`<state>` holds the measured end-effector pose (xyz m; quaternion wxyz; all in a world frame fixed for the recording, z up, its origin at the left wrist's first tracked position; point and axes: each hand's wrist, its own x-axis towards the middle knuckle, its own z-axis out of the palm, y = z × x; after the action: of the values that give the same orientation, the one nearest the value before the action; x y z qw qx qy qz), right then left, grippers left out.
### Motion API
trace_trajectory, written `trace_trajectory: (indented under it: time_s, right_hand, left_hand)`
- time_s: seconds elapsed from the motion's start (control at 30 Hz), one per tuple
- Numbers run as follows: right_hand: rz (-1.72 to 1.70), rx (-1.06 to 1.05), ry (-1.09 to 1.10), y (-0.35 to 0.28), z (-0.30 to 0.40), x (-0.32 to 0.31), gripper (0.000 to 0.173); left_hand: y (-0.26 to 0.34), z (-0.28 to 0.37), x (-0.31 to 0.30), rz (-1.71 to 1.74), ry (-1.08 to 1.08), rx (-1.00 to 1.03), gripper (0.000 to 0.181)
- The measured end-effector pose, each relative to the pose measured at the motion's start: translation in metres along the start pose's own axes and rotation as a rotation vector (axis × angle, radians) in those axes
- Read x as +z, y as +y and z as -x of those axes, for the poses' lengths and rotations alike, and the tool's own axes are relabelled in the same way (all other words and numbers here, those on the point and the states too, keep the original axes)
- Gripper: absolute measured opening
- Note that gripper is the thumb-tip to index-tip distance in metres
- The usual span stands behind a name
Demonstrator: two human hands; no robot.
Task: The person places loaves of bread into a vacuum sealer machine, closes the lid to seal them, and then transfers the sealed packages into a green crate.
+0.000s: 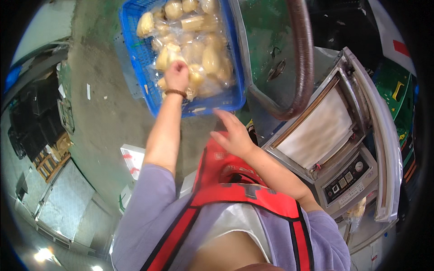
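A blue plastic basket (242, 84) holds several clear plastic bags of pale yellow food pieces (212, 59), some rounded, some long. My left hand (177, 76), with a brown band at its wrist, is over the near left part of the basket. Its fingers are curled on what looks like a clear bag of yellow pieces (168, 54); blur hides the exact hold. Just outside the basket's near edge, my right hand (232, 133) is empty, its thumb and fingers apart. A red apron (244, 196) with black edging covers part of my chest.
Right of the basket stands a metal chamber vacuum sealer with a pale plate (317, 127), a control panel (346, 178) and a gauge. A thick brown curved bar (303, 61) rises between them. At left are black containers (35, 105) and a wooden pallet (51, 166) on the floor.
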<state>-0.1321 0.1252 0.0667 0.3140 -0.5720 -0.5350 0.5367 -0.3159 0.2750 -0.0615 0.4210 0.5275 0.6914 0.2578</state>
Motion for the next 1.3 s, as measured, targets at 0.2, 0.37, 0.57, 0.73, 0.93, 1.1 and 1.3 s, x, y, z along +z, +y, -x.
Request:
trace_trajectory:
  time_s: [0.2,0.37,0.57,0.73,0.93,1.1,1.3]
  right_hand:
    - [-0.045,0.294,-0.031,0.032,0.035,0.003,0.048]
    - [-0.115,0.491,-0.046,0.045,0.077,-0.007,0.044]
    - [-0.104,0.452,-0.018,0.028,0.109,-0.027,0.041]
    - [-0.123,0.523,0.115,0.009,0.144,-0.057,0.039]
    - [-0.372,0.67,0.461,0.044,0.214,-0.06,0.036]
    - [-0.368,0.772,0.493,0.053,0.238,-0.052,0.035]
    - [-0.353,0.772,0.495,0.057,0.249,-0.055,0.035]
  left_hand:
    - [0.017,-0.088,0.028,-0.077,0.119,-0.02,0.008]
    - [0.042,-0.123,0.09,0.458,-0.167,0.002,0.018]
    - [0.016,-0.095,0.086,-0.108,0.073,0.103,0.056]
    - [-0.011,-0.07,0.106,-0.205,-0.09,-0.357,0.082]
    - [-0.023,-0.089,0.115,0.753,-0.056,-0.933,0.031]
    - [-0.021,-0.068,0.13,0.917,0.177,-0.837,0.033]
    - [-0.025,-0.096,0.141,0.522,-0.343,-0.652,0.043]
